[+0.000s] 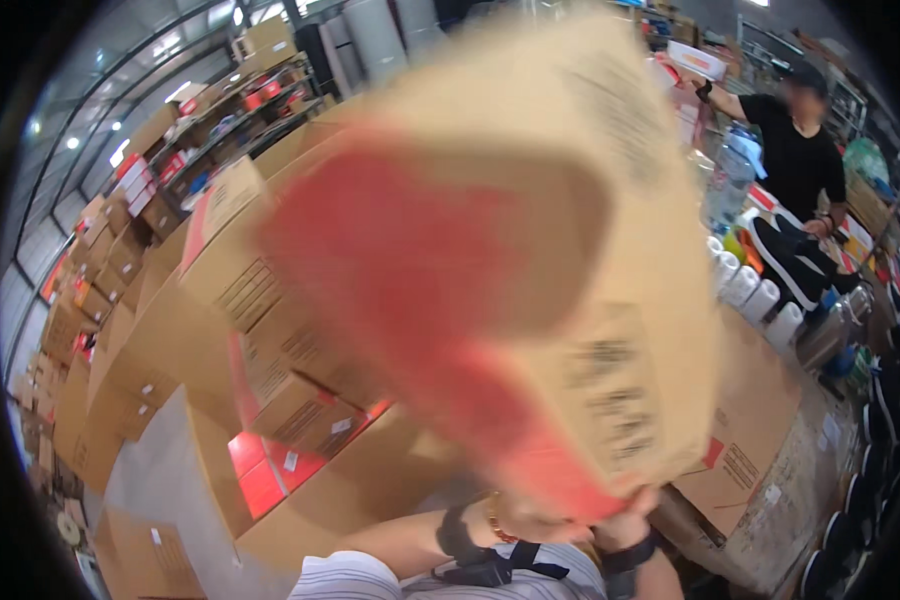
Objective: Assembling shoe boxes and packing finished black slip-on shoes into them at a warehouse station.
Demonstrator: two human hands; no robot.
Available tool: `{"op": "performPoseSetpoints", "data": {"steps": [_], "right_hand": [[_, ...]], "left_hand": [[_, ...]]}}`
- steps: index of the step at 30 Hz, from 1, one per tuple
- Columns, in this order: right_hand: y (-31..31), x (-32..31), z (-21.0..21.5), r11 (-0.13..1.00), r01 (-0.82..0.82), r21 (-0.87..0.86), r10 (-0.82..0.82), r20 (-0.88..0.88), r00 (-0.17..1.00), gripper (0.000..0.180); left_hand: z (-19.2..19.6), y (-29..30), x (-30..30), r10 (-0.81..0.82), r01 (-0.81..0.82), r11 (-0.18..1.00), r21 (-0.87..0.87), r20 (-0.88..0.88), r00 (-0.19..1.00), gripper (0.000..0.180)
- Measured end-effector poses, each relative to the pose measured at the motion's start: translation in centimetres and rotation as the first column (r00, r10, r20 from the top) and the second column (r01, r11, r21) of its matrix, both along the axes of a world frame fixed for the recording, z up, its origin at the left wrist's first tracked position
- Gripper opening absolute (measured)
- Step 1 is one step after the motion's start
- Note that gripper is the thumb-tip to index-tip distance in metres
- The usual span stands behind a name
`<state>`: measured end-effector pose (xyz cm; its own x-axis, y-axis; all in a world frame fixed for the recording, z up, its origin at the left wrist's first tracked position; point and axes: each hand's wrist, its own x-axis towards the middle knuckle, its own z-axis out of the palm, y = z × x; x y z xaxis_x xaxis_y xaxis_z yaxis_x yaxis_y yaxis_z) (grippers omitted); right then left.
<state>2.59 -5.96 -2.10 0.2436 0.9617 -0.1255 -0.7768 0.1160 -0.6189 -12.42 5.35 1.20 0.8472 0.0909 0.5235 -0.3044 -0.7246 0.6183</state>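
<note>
A large cardboard box (660,400), brown with a red printed area, is tilted up in front of me and smeared by motion. My right hand (632,515) is closed round its lower edge. Close beside it, my left hand (532,520) also grips the bottom of the box, its fingers partly hidden. Dark straps circle both my wrists, and a beaded bracelet sits on the left one. The box covers much of the middle of the view.
An open carton (350,490) holding red boxes (260,480) stands in front at left, near stacked cartons (240,295). A person (800,150) in black stands at far right beside black shoes (785,260) and white rolls (745,285). A flattened carton (750,440) lies at right.
</note>
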Motion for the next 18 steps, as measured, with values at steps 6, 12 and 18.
{"op": "performPoseSetpoints", "data": {"steps": [6,12,18], "right_hand": [[8.1,-4.7,7.3,0.815,-0.322,0.482,-0.125,0.689,0.714,0.079],[6.7,-3.0,5.7,0.930,-0.275,0.242,-0.014,0.774,0.633,0.030],[4.9,-1.8,5.1,0.957,-0.234,0.172,0.024,0.756,0.654,0.024]], "left_hand": [[2.1,-0.2,-20.8,0.745,-0.117,0.470,-0.875,0.322,0.584,0.079],[13.4,4.1,-29.1,0.930,-0.290,0.356,-0.888,0.368,0.013,0.066],[10.5,11.4,-33.4,0.933,-0.097,-0.087,-0.992,-0.115,0.341,0.055]]}}
